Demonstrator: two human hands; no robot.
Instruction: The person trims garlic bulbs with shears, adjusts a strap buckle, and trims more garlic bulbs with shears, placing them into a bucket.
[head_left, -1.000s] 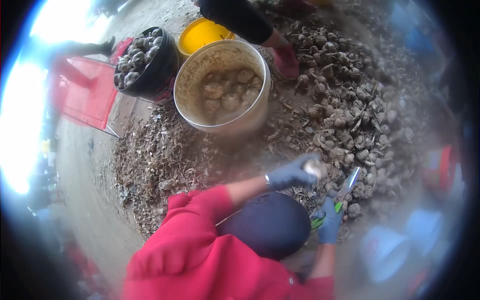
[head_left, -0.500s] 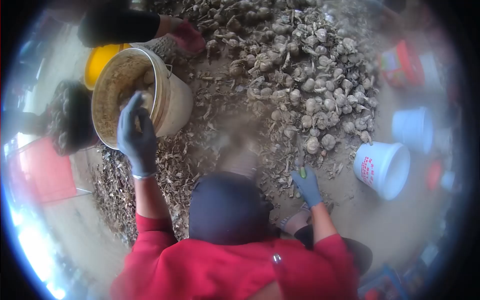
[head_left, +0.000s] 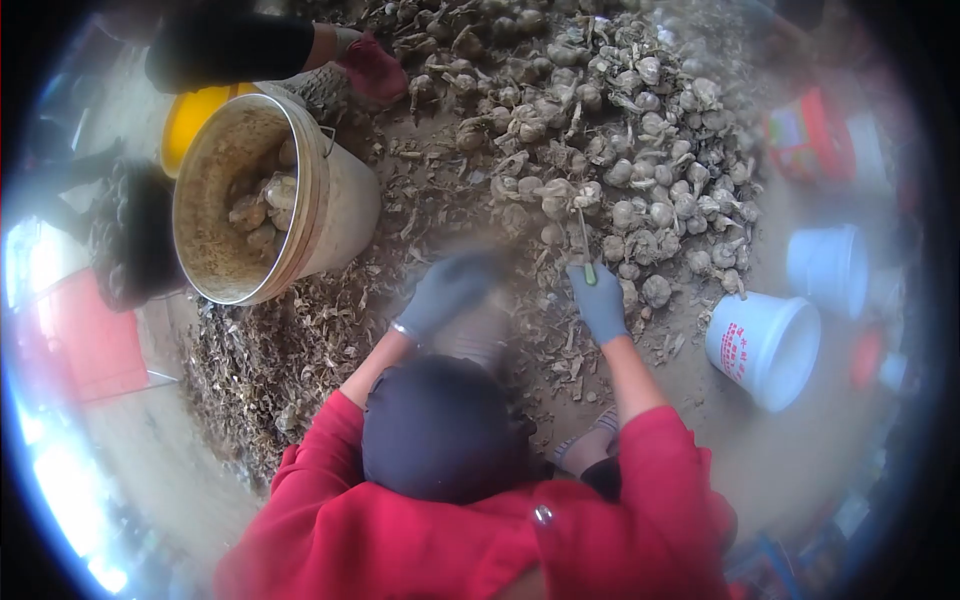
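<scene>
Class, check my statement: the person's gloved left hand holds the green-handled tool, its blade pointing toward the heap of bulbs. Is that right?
Not quite: the head view shows the right hand holding the green-handled tool; its blade does point toward the heap of bulbs.

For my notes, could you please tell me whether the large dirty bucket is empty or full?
Neither: the bucket is partly filled; garlic bulbs lie inside, with bare wall above them.

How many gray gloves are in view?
2: one on the left hand, blurred; one on the right hand, which grips a green-handled tool. Others could be hidden at the hazy edges.
</scene>
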